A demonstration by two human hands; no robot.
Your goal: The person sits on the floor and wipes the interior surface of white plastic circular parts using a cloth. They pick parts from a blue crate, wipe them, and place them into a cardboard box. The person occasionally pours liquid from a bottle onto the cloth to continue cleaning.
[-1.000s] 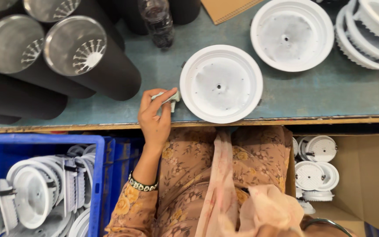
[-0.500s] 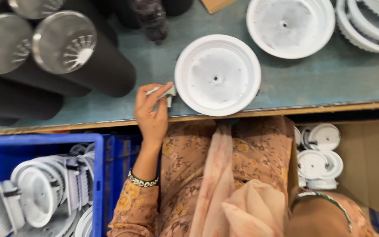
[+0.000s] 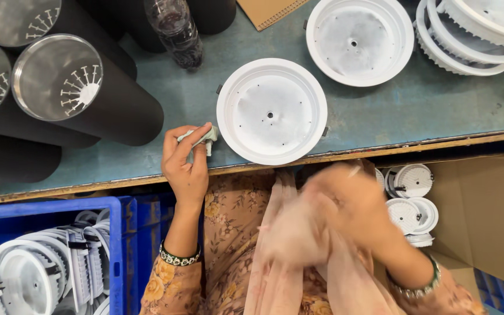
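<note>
Left hand (image 3: 186, 166) at centre-left pinching a small pale crumpled cloth (image 3: 200, 137) beside the round white plastic lamp housing (image 3: 271, 111) at frame centre; right hand (image 3: 351, 210) blurred, grip unreadable; best wiped with housing steadied.

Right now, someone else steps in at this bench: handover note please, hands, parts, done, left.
Left hand: rests at the table edge, fingers pinching a small crumpled cloth.
Right hand: blurred over the lap, below the table edge; cannot tell if it holds anything.
White round housing: lies flat on the blue-grey table, just right of the cloth, untouched.
Second housing behind it; a stack at far right.
More white parts in the blue crate and the cardboard box.
Done or left: not readable from this view.
</note>
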